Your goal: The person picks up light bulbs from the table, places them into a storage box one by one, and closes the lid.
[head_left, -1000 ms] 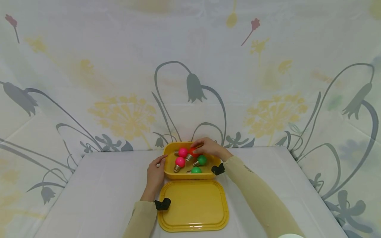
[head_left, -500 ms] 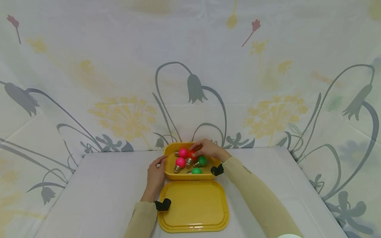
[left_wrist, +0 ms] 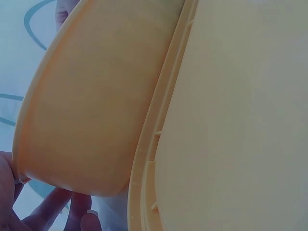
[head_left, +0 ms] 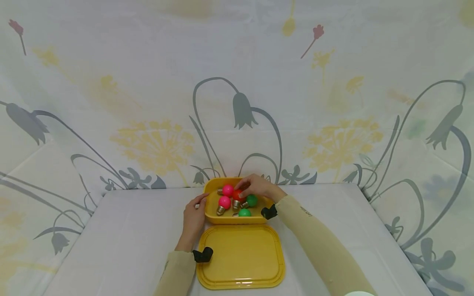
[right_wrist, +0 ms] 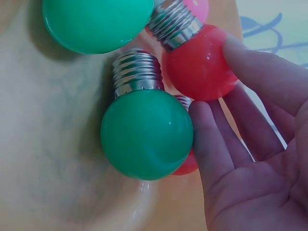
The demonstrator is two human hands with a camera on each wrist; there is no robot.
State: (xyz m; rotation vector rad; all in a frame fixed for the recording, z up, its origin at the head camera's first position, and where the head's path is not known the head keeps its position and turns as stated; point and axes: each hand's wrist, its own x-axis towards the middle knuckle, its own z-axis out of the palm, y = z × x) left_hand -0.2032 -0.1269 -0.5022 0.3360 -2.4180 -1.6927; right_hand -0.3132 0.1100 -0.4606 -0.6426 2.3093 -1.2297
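My right hand pinches a red light bulb between thumb and fingers inside the yellow plastic box; its metal screw base points toward me. Right beside it lies a green bulb, with another green bulb nearer the front wall. Two pink bulbs sit on the left side. Partly covered by the green one, a second red bulb shows in the right wrist view. My left hand touches the box's left rim, fingers loosely bent along the outside of the end wall.
A yellow lid lies flat on the white table just in front of the box. Behind the table hangs a white cloth printed with flowers. Each wrist carries a black strap mount.
My right hand has shifted slightly left and toward me with the red bulb, whose base has swung from pointing left-down to straight down. The left hand stays at the rim.
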